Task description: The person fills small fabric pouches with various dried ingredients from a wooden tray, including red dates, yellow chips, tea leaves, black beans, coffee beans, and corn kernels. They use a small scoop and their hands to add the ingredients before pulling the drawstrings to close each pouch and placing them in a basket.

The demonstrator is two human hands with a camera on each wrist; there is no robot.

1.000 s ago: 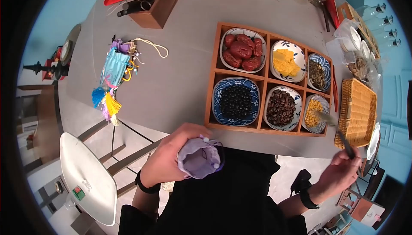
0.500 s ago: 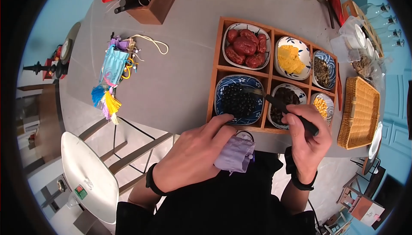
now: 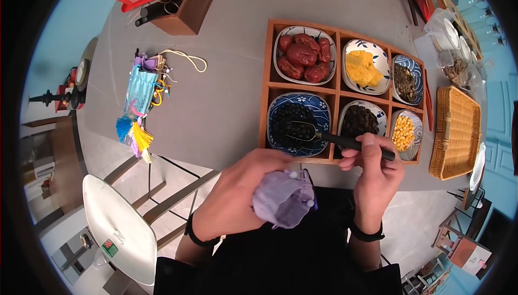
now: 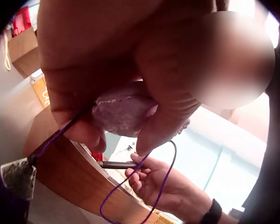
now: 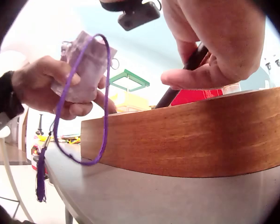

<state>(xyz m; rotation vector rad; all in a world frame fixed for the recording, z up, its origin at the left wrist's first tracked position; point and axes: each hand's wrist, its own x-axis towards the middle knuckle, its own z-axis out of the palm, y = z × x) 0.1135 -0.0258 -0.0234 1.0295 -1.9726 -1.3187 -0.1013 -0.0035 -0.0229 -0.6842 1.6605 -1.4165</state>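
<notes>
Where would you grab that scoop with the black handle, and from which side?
I'd say by its long, slim black handle, coming from the person's right. The handle points out that way, while the scoop head sits among black beans in the blue bowl. The right hand holds it near its outer end.

Up in the left hand (image 3: 232,200) hung the lilac pouch (image 3: 285,200), its mouth gaping, a purple cord (image 5: 105,93) looping down and a purple tassel (image 5: 40,179) dangling! Across in the right hand (image 3: 377,173), the black-handled scoop (image 3: 350,142) slanted left, metal head right in among the black beans (image 3: 294,114), which lay in the blue patterned bowl (image 3: 322,112), snug in the wooden tray's (image 5: 186,135) near-left compartment!
</notes>
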